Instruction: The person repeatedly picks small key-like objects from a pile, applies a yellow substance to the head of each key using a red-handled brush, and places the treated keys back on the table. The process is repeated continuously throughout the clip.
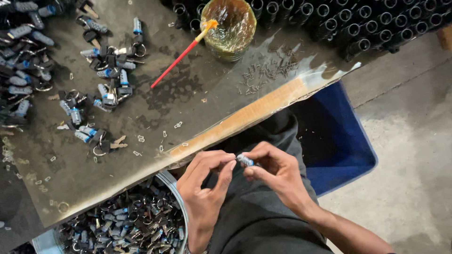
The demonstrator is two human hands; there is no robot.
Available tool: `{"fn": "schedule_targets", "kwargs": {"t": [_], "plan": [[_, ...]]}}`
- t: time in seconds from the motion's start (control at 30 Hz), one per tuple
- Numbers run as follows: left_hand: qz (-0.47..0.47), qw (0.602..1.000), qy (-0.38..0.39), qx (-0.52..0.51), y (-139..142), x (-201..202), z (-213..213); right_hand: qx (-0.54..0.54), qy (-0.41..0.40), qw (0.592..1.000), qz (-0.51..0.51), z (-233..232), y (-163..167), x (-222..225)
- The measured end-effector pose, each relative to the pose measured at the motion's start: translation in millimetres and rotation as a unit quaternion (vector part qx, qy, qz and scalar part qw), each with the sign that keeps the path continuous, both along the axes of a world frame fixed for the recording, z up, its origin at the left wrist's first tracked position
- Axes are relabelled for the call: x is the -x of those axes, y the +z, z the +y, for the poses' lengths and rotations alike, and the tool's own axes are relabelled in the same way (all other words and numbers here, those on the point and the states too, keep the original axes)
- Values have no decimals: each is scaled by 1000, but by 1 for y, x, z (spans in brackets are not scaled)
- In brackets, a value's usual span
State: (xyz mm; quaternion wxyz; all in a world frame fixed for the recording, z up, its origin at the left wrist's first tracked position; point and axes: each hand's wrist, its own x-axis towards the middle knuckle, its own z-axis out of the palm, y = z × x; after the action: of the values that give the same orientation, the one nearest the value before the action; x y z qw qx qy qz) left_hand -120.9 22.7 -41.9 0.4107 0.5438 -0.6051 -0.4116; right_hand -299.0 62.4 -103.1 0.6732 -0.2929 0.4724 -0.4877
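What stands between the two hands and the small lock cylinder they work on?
Nothing visible. Both the left hand and the right hand already pinch the small lock cylinder directly with their fingertips, above the lap and beside the table edge.

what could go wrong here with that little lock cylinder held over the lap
The small lock cylinder is pinched only by fingertips of the left hand and right hand, off the table; it could slip into the lap or the bucket of similar parts. The tiny loose pins near the table edge might scatter.
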Motion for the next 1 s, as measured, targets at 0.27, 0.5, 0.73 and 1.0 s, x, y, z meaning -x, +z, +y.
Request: {"fn": "schedule_targets", "kwargs": {"t": [0.27,0.5,0.73,1.0], "plan": [[17,999,-19,26,3,2,9,219,-23,900,376,0,24,2],[8,998,-20,65,-4,6,11,257,-32,873,414,3,25,0],[4,998,-16,68,-6,7,13,289,-26,862,416,8,22,0],[4,999,-33,26,-3,3,14,346,-27,839,418,6,18,2]]}}
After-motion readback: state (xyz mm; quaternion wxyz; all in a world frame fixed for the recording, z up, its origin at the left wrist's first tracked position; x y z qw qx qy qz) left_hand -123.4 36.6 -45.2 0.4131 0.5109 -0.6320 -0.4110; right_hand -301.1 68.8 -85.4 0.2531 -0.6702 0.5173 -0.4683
